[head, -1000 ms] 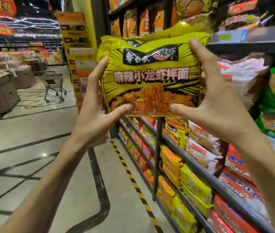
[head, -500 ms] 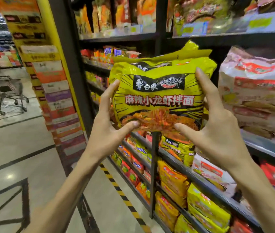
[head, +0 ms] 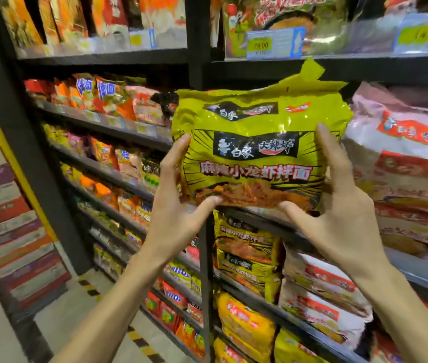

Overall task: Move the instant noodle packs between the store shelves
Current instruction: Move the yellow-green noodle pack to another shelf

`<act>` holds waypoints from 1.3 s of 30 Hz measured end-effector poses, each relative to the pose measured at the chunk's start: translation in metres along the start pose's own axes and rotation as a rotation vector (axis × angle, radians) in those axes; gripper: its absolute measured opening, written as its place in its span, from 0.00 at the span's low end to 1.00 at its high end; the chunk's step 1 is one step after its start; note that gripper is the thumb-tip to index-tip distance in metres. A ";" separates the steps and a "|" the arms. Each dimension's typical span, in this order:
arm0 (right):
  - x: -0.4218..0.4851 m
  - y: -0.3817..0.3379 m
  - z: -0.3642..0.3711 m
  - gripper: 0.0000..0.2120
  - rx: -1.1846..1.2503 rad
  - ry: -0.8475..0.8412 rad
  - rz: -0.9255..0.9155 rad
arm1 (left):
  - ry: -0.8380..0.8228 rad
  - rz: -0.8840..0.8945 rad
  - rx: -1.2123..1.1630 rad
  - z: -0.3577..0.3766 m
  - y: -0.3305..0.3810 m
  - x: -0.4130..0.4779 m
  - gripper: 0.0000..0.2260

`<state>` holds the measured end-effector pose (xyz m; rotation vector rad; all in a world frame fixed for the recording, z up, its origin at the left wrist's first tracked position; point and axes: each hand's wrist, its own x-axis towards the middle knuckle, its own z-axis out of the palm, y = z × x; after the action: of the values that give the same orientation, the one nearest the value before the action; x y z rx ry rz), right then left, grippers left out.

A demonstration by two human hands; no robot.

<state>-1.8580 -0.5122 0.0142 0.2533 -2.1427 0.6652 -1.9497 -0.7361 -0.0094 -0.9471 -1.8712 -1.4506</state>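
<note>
I hold a yellow instant noodle multipack (head: 254,142) upright with both hands at the front of a dark shelf (head: 417,271). My left hand (head: 178,205) grips its left edge, thumb under the bottom. My right hand (head: 338,216) grips its right edge, thumb under the bottom as well. The pack's lower edge sits at the shelf's front lip. Matching yellow packs (head: 246,252) lie stacked on the shelf just below. A large white and red noodle pack (head: 406,184) stands right beside it on the same shelf.
A black upright post (head: 205,284) divides the shelving under the pack. The left bay (head: 108,142) holds several rows of small colourful packs. Price tags (head: 273,43) hang on the shelf above. A stack of coloured boxes (head: 6,221) stands at the aisle end, left.
The view has swung right, away from the aisle and towards the shelves. The yellow pack has moved down and right in my hands, up to the shelf beside the white and red pack.
</note>
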 end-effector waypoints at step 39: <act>0.054 0.046 0.079 0.52 -0.291 0.283 0.283 | -0.198 0.050 -0.374 0.094 -0.125 0.105 0.44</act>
<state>-1.9635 -0.5143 0.0009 -0.2901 -1.9835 0.5025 -2.1143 -0.6453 -0.0182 -1.3468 -1.7245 -1.7679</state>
